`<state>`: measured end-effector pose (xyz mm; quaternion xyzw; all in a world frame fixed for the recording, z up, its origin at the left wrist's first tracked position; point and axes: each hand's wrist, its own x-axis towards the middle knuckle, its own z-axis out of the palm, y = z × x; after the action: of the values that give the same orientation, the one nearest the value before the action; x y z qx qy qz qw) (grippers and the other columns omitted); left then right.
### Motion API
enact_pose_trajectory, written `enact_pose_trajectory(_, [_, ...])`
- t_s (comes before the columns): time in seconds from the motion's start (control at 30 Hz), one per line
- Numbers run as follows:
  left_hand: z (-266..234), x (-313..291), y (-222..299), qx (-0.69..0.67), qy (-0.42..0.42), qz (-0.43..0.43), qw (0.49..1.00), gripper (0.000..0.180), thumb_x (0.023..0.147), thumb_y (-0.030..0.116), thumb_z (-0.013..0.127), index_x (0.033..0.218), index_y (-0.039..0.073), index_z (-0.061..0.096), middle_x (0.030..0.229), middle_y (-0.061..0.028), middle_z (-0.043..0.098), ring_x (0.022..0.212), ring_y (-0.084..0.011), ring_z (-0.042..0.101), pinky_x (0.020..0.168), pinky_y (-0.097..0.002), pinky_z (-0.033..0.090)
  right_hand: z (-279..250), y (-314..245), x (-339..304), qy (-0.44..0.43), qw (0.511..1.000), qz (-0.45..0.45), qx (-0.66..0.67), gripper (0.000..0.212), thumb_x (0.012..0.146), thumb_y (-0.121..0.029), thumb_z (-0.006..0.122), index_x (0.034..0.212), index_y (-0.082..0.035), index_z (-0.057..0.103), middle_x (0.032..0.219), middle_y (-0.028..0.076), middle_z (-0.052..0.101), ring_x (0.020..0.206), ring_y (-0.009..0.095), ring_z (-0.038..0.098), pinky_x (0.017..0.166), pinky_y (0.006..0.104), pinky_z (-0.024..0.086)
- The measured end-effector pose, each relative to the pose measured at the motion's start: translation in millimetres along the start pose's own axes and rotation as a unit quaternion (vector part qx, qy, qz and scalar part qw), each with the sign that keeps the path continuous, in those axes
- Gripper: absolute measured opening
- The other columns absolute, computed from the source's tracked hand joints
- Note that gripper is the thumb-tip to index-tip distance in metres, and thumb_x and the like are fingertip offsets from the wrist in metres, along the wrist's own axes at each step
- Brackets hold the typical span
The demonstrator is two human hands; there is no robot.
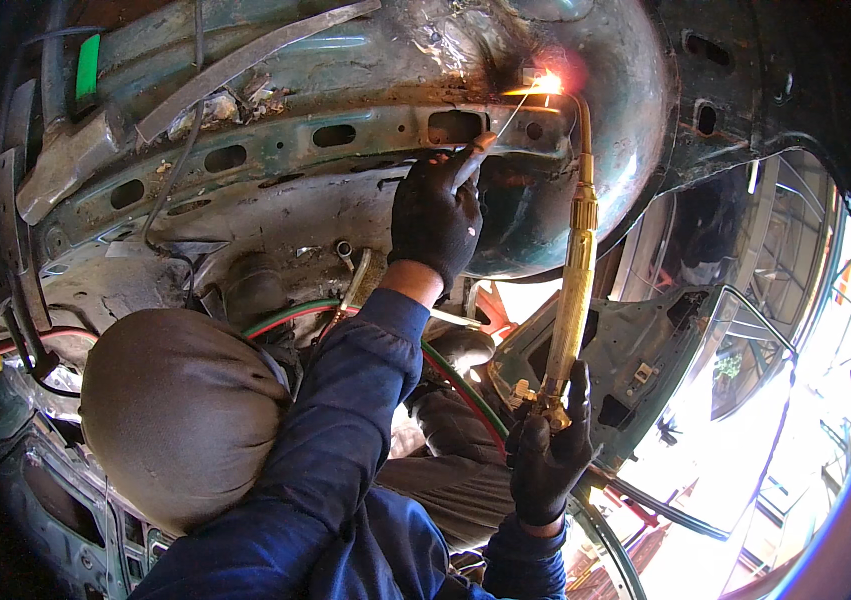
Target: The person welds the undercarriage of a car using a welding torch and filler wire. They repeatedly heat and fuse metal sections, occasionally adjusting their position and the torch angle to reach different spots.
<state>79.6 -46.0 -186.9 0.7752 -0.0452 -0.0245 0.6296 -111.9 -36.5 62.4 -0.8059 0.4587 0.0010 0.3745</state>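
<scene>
Closest to me is a blue sleeve (335, 430), running up and rightward to the black-gloved left hand (437, 215). I have the hands well apart: the left pinches a thin rod (511, 116), while the right hand (551, 450), lower and farther right, is wrapped around the base of a brass torch (575, 285). The torch rises above that right hand, its long axis nearly upright with a slight lean to the right, before the bent nozzle (586, 130) hooks left into a bright flame (547, 83). What I judge matters most is how the two converge: the rod slants up and right, putting the left hand nearer the flame. Glare hides whether the rod touches the holed metal rail (380, 130).
</scene>
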Motion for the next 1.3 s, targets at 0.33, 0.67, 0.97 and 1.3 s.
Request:
enact_pose_trajectory(0.33, [-3.0, 0.9, 3.7, -0.02, -0.013, -0.015, 1.0, 0.035, 0.091, 0.008, 0.07, 0.126, 0.008, 0.075, 0.107, -0.0219, 0.072, 0.105, -0.0419, 0.069, 0.096, -0.0527, 0.055, 0.0, 9.2, 1.0, 0.009, 0.999, -0.023, -0.028, 0.071, 0.098, 0.007, 0.06, 0.166, 0.007, 0.038, 0.148, 0.025, 0.066, 0.131, 0.028, 0.067, 0.111, 0.0405, 0.054])
enact_pose_trajectory(0.67, [-6.3, 3.1, 4.5, -0.029, -0.03, -0.017, 0.999, 0.034, 0.094, 0.008, 0.069, 0.127, 0.01, 0.075, 0.106, -0.0227, 0.072, 0.103, -0.0426, 0.069, 0.093, -0.0519, 0.056, -0.7, 21.2, 4.3, 0.013, 0.993, -0.086, -0.08, 0.07, 0.103, -0.005, 0.059, 0.17, -0.001, 0.036, 0.12, 0.015, 0.072, 0.082, 0.01, 0.06, 0.07, 0.0262, 0.051])
enact_pose_trajectory(0.97, [-12.3, 4.1, 8.9, -0.029, -0.032, -0.009, 0.999, 0.026, 0.099, 0.01, 0.067, 0.123, 0.009, 0.075, 0.108, -0.026, 0.071, 0.104, -0.0463, 0.069, 0.092, -0.0531, 0.055, 2.3, 4.5, 1.7, 0.012, 0.998, -0.021, -0.063, 0.071, 0.098, 0.006, 0.06, 0.165, 0.006, 0.039, 0.146, 0.026, 0.067, 0.129, 0.027, 0.068, 0.106, 0.0386, 0.056])
enact_pose_trajectory(1.3, [-14.6, 4.9, 13.5, -0.031, -0.031, -0.021, 0.999, 0.02, 0.101, 0.014, 0.067, 0.116, 0.003, 0.074, 0.107, -0.0263, 0.071, 0.102, -0.0467, 0.07, 0.092, -0.0531, 0.056, 1.4, 8.3, 2.6, 0.016, 0.997, -0.043, -0.067, 0.071, 0.097, 0.006, 0.061, 0.164, 0.008, 0.04, 0.145, 0.027, 0.067, 0.126, 0.028, 0.07, 0.105, 0.0391, 0.057])
